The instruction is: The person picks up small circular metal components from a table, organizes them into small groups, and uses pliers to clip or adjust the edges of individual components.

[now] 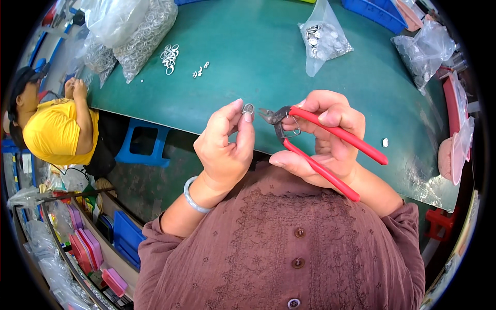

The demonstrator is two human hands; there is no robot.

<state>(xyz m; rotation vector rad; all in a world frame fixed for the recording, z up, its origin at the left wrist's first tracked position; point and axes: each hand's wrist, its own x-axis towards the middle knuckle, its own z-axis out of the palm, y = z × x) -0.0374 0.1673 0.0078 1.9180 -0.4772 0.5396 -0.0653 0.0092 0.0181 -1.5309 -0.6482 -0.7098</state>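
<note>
Between the thumb and fingertips of my left hand (pixel 226 142) is a small metal ring (pixel 248 108), pinched upright. My right hand (pixel 330 134) grips a pair of red-handled cutting pliers (pixel 338 135), its handles spread apart. The dark jaws of the pliers point left, a short gap from the ring, and a wire spring shows between the handles. Both hands are above the near edge of the green table (pixel 243 46). A small pale oval piece (pixel 385 141) lies on the table to the right of my right hand.
Loose rings (pixel 169 58) and a few tiny bits (pixel 200 70) lie at the back left, by a large clear bag of rings (pixel 147 39). A bag of metal pieces (pixel 324 40) sits at the back. A person in yellow (pixel 61 129) works at left, near a blue stool (pixel 143 143).
</note>
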